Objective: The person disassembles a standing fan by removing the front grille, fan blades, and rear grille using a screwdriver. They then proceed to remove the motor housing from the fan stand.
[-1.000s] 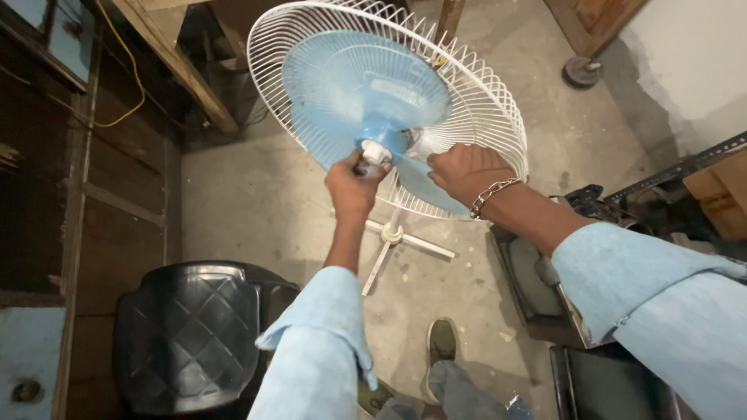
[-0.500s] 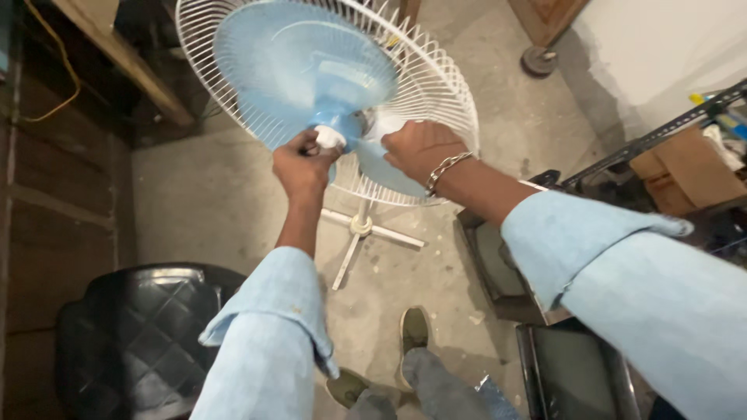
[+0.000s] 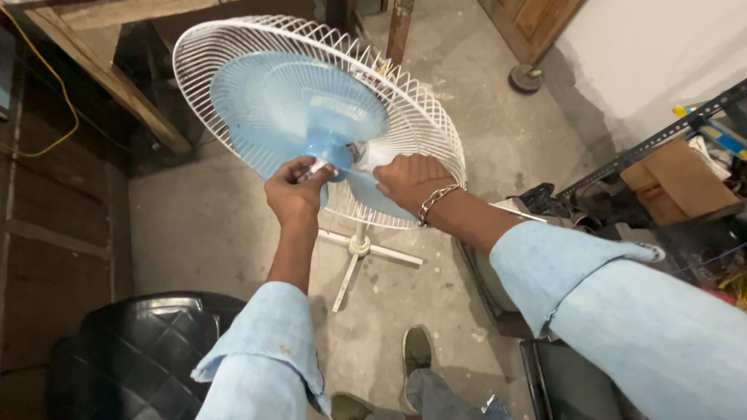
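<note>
The small white cap at the hub is pinched by the left hand (image 3: 294,190); a blade of the blue fan blade (image 3: 299,117) is pressed by the right hand (image 3: 411,180), fingers together. Light, flexible plastic, best held near the hub. The white wire guard (image 3: 420,117) rims it; open floor (image 3: 194,225) lies at seven o'clock.

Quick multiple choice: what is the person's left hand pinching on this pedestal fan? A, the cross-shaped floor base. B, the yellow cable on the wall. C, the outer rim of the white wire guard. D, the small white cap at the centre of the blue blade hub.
D: the left hand pinches the small white cap at the blue blade hub, while the right hand rests on a blade inside the white wire guard.
</note>
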A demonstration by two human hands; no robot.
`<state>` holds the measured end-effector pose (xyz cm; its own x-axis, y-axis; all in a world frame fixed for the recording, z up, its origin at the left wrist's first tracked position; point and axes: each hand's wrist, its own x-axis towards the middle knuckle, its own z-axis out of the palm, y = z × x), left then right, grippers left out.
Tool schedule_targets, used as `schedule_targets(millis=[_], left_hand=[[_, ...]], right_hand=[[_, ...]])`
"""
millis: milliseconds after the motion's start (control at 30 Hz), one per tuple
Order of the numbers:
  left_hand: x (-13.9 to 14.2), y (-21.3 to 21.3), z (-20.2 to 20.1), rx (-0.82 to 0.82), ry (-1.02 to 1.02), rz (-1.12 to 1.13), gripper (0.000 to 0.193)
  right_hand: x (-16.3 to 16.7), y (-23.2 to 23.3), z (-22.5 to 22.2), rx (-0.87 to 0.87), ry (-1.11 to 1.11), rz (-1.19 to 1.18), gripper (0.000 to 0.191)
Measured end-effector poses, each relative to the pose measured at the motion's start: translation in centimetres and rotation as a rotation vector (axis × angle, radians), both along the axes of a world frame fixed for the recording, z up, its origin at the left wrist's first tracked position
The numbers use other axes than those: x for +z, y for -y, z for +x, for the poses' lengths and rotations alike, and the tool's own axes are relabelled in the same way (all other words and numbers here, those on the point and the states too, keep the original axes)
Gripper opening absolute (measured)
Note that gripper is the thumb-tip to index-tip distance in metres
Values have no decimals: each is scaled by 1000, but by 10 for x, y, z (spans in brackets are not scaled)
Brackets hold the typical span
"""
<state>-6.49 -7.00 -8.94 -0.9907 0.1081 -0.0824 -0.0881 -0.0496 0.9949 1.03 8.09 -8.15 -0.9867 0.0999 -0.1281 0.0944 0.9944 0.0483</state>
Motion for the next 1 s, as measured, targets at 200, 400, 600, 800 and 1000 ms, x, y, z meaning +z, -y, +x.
schedule_targets(millis=[200,400,600,800,1000], left_hand=[[-1,-3,-4,39,821,438,47],[-8,4,-2,-42,106,140,54],[2,1,-9,23,736,264,40],[-7,3,-1,-90,76,149,51],[3,-5,-7,-42,734,215,37]], right_hand=[[-6,-5,-2,-33,25,8,24],[-8,-5,-2,-89,38,4,22],[-6,-7,0,-58,30,-12,23],[-4,-6,-2,-74,28,14,23],[-3,-7,-1,-74,38,-3,23]])
